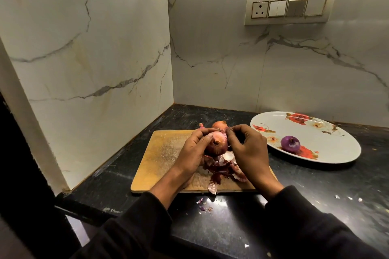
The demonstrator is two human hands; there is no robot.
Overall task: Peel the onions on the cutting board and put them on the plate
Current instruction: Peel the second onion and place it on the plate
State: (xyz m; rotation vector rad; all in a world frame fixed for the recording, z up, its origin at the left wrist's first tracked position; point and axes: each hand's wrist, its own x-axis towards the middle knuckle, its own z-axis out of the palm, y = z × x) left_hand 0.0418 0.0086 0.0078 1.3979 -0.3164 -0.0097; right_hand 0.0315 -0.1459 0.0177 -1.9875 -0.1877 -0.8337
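The white oval flower-printed plate holds one peeled purple onion. Above the wooden cutting board, the left hand grips a brown-skinned onion while the right hand pinches its skin.

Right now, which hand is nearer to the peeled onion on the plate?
Right. The right hand is at the board's right side, next to the plate with the peeled onion. The left hand holds another onion farther left.

onions, three: one held, one behind it on the board, one peeled on the plate. cutting board, one. plate, one. hands, two: left hand, right hand. peel pile, one.
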